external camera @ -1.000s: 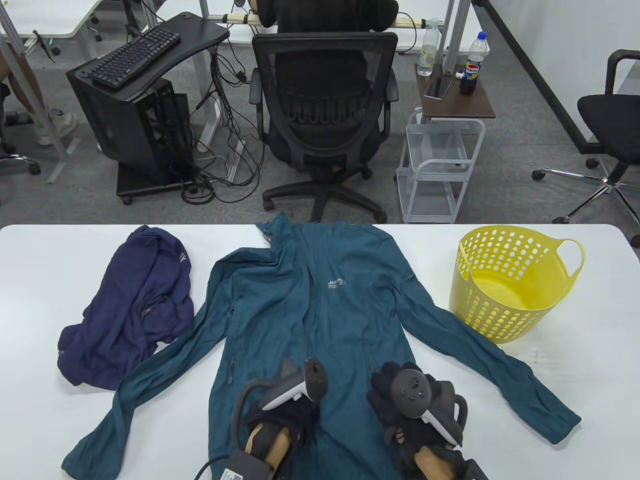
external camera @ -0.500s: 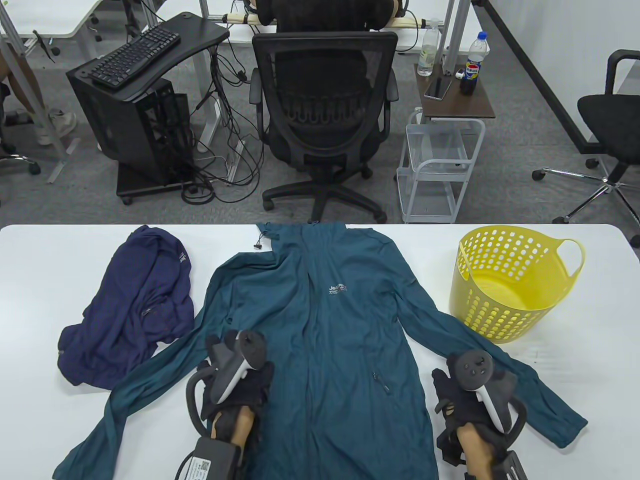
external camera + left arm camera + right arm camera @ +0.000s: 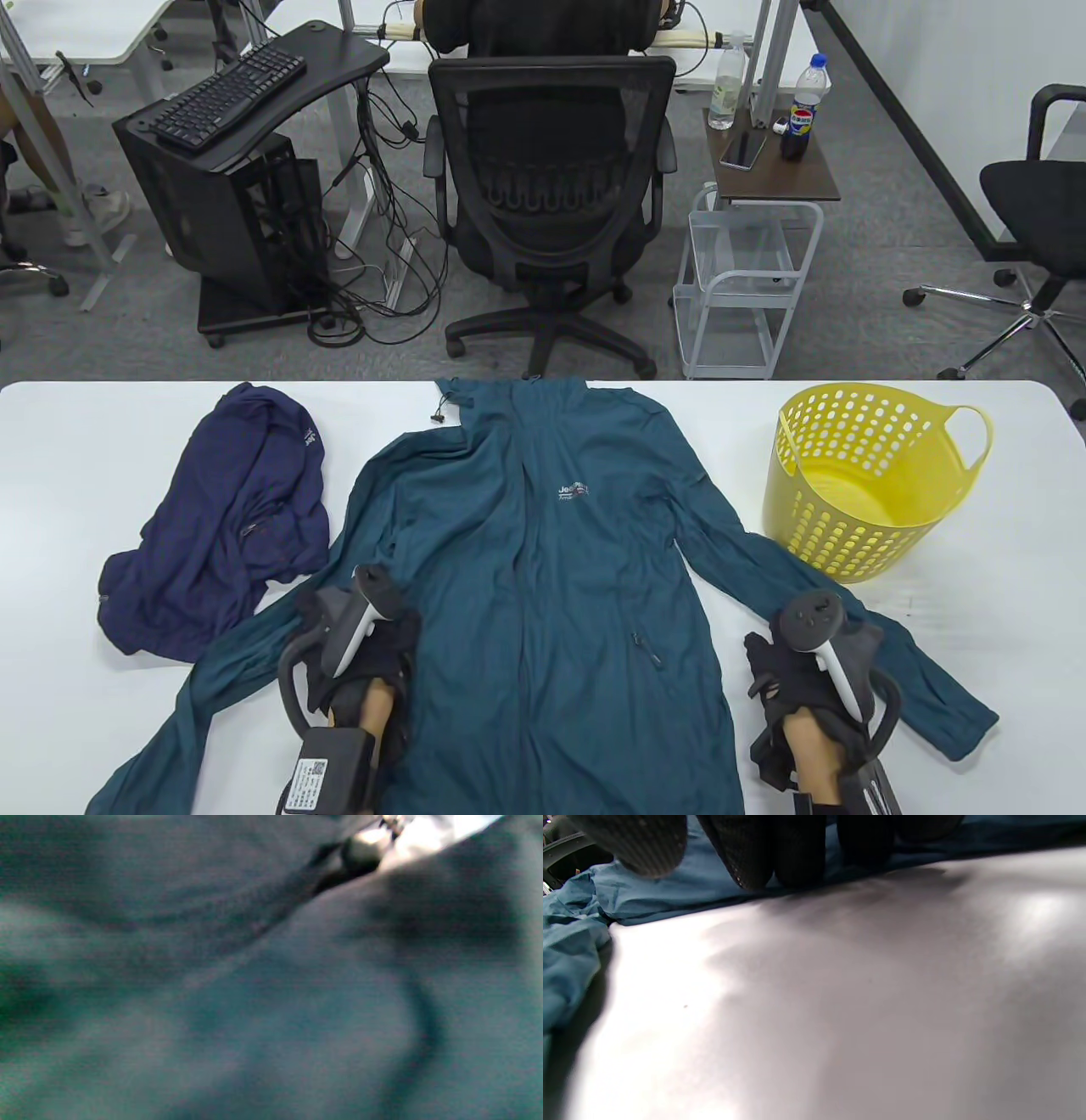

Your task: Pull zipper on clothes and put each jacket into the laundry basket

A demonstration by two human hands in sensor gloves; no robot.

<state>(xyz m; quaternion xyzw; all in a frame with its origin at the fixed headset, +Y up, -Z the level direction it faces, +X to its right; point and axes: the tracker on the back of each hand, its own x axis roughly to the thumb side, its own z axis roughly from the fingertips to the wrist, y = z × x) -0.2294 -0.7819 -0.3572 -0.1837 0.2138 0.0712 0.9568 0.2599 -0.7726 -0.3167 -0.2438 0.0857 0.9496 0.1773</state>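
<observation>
A teal jacket lies face up and spread flat in the middle of the white table, sleeves angled outward, front closed as far as I can see. My left hand rests flat on its left side where the sleeve meets the body; the left wrist view shows only blurred teal fabric. My right hand rests on the right sleeve, and its fingertips touch the sleeve's edge by bare table. A navy jacket lies crumpled at the left. The yellow laundry basket stands at the right.
Beyond the table's far edge a person sits in a black office chair. A small white trolley stands beside it, with a side table holding bottles and a phone. A computer stand with a keyboard is at the back left.
Both hands slid apart from the jacket's lower middle, left hand to the left side, right hand onto the right sleeve. The jacket now lies flatter, its collar pulled back onto the table.
</observation>
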